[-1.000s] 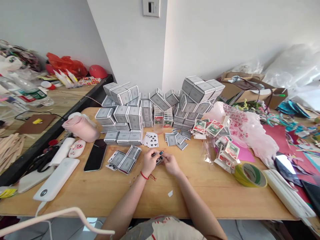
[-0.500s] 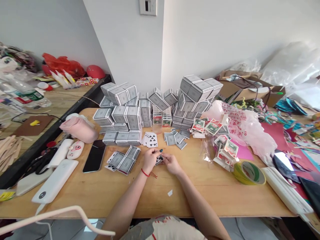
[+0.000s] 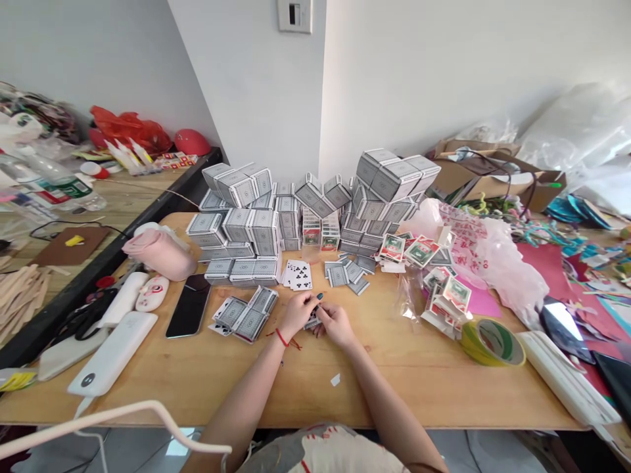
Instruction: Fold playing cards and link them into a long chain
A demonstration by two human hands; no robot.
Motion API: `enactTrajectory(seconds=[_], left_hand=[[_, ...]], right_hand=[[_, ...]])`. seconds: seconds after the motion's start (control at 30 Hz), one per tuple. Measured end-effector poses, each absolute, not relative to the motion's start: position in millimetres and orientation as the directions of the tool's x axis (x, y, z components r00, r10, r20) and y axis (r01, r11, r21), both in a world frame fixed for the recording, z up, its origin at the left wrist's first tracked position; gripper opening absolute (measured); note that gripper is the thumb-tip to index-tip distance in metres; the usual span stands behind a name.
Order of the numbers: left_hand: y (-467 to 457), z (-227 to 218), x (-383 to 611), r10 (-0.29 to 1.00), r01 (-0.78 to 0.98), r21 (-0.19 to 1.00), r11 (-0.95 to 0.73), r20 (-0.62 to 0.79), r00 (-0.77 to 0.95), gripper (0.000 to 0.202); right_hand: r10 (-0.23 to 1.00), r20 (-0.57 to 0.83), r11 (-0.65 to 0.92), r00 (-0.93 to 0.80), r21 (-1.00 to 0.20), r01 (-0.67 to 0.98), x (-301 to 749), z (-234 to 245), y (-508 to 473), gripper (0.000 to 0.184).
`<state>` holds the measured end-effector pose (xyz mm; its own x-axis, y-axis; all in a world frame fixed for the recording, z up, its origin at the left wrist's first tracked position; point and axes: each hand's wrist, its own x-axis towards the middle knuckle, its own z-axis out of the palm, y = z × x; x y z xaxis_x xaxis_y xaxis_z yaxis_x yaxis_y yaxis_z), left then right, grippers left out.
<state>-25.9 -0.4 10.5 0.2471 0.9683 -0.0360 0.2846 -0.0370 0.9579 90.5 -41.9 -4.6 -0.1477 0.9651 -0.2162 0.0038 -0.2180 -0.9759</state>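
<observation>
Black-and-white card | left hand, right hand: fingers pinching it | pips upward; heading, long axis obscured

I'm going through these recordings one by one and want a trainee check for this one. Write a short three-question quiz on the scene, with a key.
1. True or false: the red string bracelet is on the wrist of the left grip.
2. Multiple choice: what suit shows on the front one of the face-up playing cards lying just beyond the grips? A) hearts B) clubs C) diamonds
3. Open: what do the left grip and the right grip hold between them?

Key
1. True.
2. B.
3. At least one playing card; it is mostly hidden, so the count cannot be told.
</observation>
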Motion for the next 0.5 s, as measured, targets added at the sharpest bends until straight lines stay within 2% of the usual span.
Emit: enactTrajectory(seconds=[0.13, 0.3, 0.4, 0.5], left_hand=[[0, 5, -26, 0.980, 0.266, 0.964, 0.000, -0.053, 0.193, 0.026], [-1, -1, -21, 0.997, 0.230, 0.972, 0.055, -0.067, 0.042, 0.026], [0, -2, -18, 0.998, 0.222, 0.973, 0.058, -0.064, 0.020, 0.027], [1, 0, -18, 0.999, 0.226, 0.974, 0.014, -0.023, 0.039, 0.030]], right_hand=[[0.986, -0.111, -0.094, -0.121, -0.986, 0.139, 90, -1, -44, 0.030], [0.996, 0.057, 0.076, -0.071, -0.955, 0.287, 93, -1, -38, 0.030], [0.993, 0.098, 0.113, -0.060, -0.926, 0.360, 96, -4, -34, 0.030], [0.995, 0.101, 0.097, -0.010, -0.926, 0.364, 98, -8, -35, 0.030]])
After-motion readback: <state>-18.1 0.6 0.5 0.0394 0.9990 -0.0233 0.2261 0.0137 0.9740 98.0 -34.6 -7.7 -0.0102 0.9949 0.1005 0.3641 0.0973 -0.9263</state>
